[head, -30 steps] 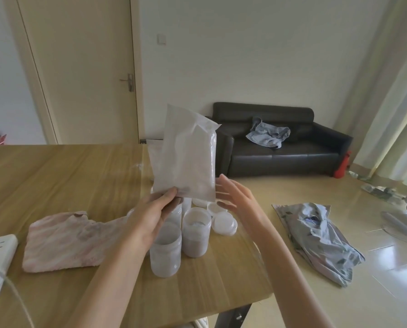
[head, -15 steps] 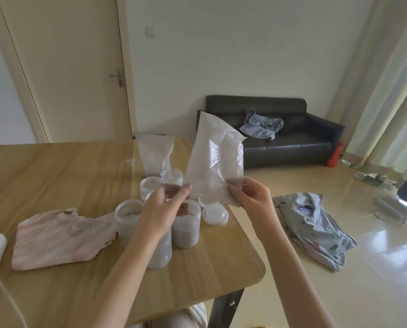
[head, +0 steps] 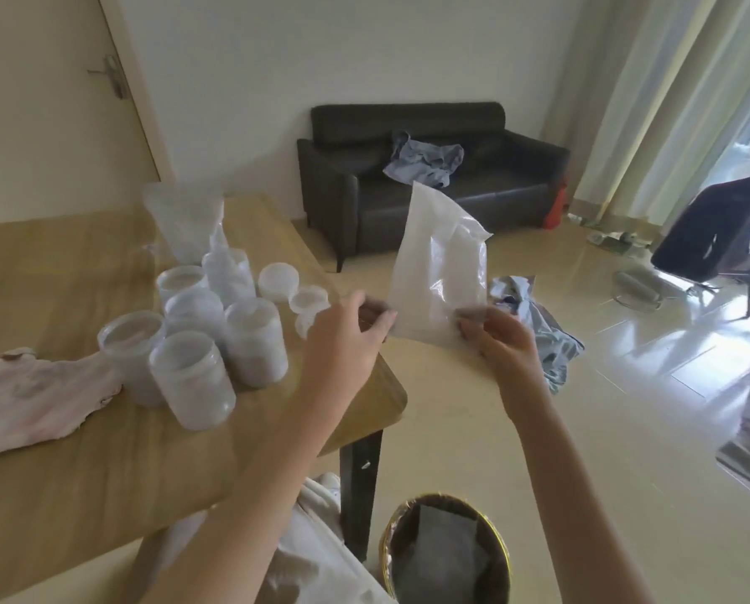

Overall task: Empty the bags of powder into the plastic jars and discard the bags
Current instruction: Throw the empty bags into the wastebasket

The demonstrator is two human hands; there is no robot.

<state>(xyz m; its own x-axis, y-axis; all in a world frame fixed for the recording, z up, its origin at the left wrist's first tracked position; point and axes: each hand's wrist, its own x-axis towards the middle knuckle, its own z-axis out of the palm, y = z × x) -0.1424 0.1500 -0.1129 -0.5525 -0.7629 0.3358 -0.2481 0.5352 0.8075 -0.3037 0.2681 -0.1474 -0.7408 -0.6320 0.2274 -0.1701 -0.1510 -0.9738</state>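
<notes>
Hands (head: pixel 347 337) (head: pixel 497 344) are pinching a translucent white plastic bag (head: pixel 441 272) by its lower corners; crumpling it first should help it drop into the round wicker bin (head: pixel 445 555) at six o'clock.

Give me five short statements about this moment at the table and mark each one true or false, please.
1. Both hands hold the plastic bag by its lower edge. True: the left hand and the right hand each pinch a bottom corner.
2. The bag is held above the jars. False: it is past the table's corner, over the floor.
3. A waste bin stands on the floor beside the table leg. True.
4. All jars have lids screwed on. False: the jars are open, and loose lids lie beside them.
5. A second bag stands on the table behind the jars. True.
</notes>
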